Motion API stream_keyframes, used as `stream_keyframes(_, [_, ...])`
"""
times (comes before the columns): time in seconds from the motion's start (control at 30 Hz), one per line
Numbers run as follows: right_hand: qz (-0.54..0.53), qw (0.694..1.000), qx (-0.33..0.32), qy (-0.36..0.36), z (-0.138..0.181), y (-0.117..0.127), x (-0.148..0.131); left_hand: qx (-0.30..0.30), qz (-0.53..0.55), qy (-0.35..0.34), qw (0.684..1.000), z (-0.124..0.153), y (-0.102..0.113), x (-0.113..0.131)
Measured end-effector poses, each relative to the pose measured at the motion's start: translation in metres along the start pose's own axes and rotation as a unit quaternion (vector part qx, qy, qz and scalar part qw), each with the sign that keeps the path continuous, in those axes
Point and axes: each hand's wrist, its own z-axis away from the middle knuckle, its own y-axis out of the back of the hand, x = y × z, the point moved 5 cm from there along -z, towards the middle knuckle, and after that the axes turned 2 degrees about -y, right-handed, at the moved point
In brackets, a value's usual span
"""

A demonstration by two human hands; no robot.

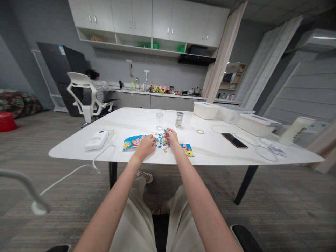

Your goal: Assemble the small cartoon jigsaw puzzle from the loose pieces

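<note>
A loose heap of small blue, yellow and white jigsaw pieces (pixel 160 139) lies on the white table between my hands. My right hand (pixel 172 137) is over the heap's right side, its thumb and fingers pinched at a blue jigsaw piece (pixel 165 130). At the left edge of the heap, my left hand (pixel 146 145) rests low with its fingers bent but apart. Under and beside it is a bright cartoon picture sheet (pixel 130 142); its right part (pixel 187 149) shows past my right wrist. Behind the heap stand a clear jar (pixel 159 121) and a cartoon-printed canister (pixel 179 120).
A ring-shaped lid (pixel 200 131) and a phone (pixel 234 140) lie to the right, with cables and lidded storage boxes (pixel 206 110) beyond. At left sits a white device (pixel 97 140) with a cord. Another person (pixel 98 87) sits by the far counter.
</note>
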Motion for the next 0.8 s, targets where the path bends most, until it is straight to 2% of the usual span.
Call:
stream_keyframes(0.2, [0.066,0.996,0.063,0.023,-0.003,0.012,0.003,-0.002,-0.006,-0.003,1.000,0.001,0.000,0.001])
stream_keyframes(0.37, [0.165,0.979,0.100,0.064,0.005,0.018,0.001,-0.004,0.000,-0.006,1.000,0.002,0.000,0.002])
stream_keyframes(0.43, [0.239,0.962,0.103,0.081,0.011,0.018,-0.002,-0.006,0.006,-0.003,1.000,0.001,0.000,0.002])
stream_keyframes(0.57, [0.416,0.898,0.113,0.090,0.018,0.016,-0.007,-0.007,0.017,0.004,1.000,0.001,-0.001,0.001])
stream_keyframes(0.8, [0.453,0.876,0.144,0.081,0.022,0.019,-0.013,0.000,0.014,-0.004,1.000,0.001,-0.001,0.002])
